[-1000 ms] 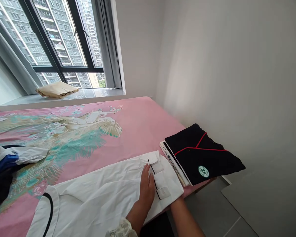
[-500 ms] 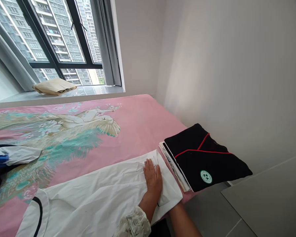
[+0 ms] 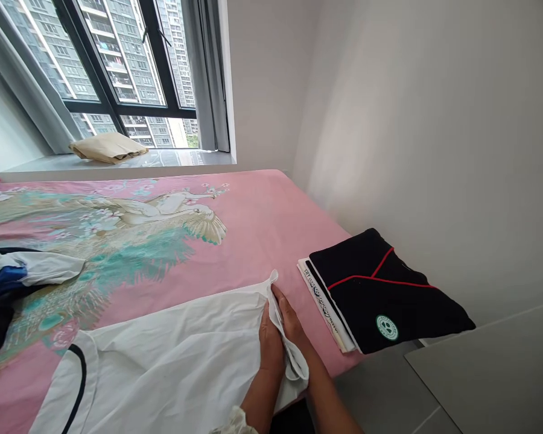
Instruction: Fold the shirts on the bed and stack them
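A white shirt (image 3: pixel 176 355) with a dark stripe at its neckline lies spread over the pink bed, its right end lifted into an upright fold. My left hand (image 3: pixel 271 343) stands edgewise on the cloth along the inner side of this fold, its visible fingers stretched out. On the outer side, my right hand (image 3: pixel 292 319) is closed around the raised edge, its fingertips near the top corner. Part of the right hand's fingers and thumb is hidden by the cloth.
A folded black garment (image 3: pixel 380 301) with red piping and a round green badge lies on folded light clothes (image 3: pixel 328 310) at the right edge of the bed (image 3: pixel 253 211). Rumpled clothes (image 3: pixel 40 268) lie at left. A beige cushion-like item (image 3: pixel 108 147) rests on the windowsill.
My right hand has come up from beneath the shirt's right end, lifting that edge into a fold leftward. My left hand has turned from lying flat to standing along the fold.
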{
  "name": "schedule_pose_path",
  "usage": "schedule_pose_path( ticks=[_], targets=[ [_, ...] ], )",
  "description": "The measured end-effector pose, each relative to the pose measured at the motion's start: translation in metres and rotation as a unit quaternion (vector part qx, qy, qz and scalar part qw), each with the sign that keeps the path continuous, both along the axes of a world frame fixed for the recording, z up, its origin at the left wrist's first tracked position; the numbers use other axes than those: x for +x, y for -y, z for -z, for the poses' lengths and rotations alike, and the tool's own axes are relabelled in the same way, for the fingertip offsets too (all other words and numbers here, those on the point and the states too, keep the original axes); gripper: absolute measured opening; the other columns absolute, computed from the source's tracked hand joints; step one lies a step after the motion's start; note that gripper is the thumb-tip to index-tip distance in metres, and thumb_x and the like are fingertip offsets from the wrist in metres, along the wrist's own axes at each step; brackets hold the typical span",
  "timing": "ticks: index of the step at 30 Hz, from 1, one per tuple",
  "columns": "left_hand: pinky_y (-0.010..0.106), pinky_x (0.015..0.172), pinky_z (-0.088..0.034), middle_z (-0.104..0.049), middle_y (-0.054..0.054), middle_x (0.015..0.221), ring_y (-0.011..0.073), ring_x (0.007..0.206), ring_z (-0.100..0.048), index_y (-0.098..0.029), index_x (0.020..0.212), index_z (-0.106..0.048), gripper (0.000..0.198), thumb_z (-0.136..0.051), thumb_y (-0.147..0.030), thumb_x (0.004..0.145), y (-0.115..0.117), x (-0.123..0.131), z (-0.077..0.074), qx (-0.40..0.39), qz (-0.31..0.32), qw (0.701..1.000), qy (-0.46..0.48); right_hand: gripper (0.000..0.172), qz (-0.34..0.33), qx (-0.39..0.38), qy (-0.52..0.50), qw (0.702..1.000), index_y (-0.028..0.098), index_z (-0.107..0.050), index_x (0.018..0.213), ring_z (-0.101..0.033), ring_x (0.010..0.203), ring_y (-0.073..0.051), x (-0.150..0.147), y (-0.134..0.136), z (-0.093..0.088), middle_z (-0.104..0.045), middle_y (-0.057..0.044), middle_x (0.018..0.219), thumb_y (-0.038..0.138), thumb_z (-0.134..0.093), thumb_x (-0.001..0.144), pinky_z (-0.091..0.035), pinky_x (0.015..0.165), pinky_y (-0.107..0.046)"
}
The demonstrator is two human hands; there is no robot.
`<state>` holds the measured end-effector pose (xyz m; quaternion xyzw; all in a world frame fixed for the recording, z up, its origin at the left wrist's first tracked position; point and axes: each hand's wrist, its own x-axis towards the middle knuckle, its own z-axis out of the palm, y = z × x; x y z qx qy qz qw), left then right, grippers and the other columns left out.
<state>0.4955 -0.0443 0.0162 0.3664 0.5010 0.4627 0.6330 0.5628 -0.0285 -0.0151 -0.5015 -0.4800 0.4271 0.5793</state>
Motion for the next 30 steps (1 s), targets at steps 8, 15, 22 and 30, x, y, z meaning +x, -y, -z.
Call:
schedule_pose_path(
  ticks=[8, 15, 22, 30],
  targets=[
    [0.037, 0.099, -0.043, -0.062, 0.01, 0.122, 0.0261, 0.116, -0.054, -0.019, 0.114, -0.06, 0.041, -0.048, -0.043, 0.083, 0.022, -0.056, 0.002, -0.041, -0.003, 0.998, 0.039, 0.053, -0.03, -0.003, 0.403, 0.915, 0.018, -0.03, 0.142, -0.014, 0.139, -0.019, -0.032, 0.01, -0.004, -0.023, -0.007, 0.15, 0.043, -0.023, 0.096, -0.011, 0.115, -0.044],
    [0.04, 0.111, -0.027, -0.048, 0.004, 0.138, 0.0206, 0.131, -0.037, -0.024, 0.118, -0.057, 0.036, -0.044, -0.037, 0.087, 0.015, -0.111, -0.021, 0.223, 0.006, 0.955, -0.195, 0.061, -0.051, -0.036, 0.56, 0.826, 0.02, -0.019, 0.145, -0.003, 0.141, -0.022, -0.047, 0.01, 0.0, -0.007, -0.004, 0.153, 0.051, -0.026, 0.093, -0.006, 0.114, -0.047],
    [0.048, 0.113, -0.012, -0.045, 0.004, 0.141, 0.0205, 0.134, -0.032, -0.026, 0.125, -0.052, 0.04, -0.04, -0.031, 0.088, -0.065, -0.066, -0.03, 0.33, 0.301, 0.739, -0.504, 0.061, -0.063, -0.008, 0.565, 0.823, 0.018, -0.012, 0.146, -0.008, 0.14, -0.026, -0.057, 0.033, -0.013, -0.011, -0.006, 0.152, 0.046, -0.028, 0.094, -0.008, 0.113, -0.05],
    [0.05, 0.082, -0.042, -0.069, 0.01, 0.071, 0.0304, 0.08, -0.064, -0.016, 0.067, -0.066, 0.046, -0.049, -0.058, 0.074, -0.147, -0.054, -0.022, 0.197, 0.266, 0.738, -0.588, 0.067, -0.089, -0.023, 0.523, 0.847, 0.014, -0.019, 0.145, -0.003, 0.14, -0.023, -0.055, 0.047, -0.013, -0.01, -0.007, 0.152, 0.055, -0.024, 0.092, -0.002, 0.115, -0.046]
  ],
)
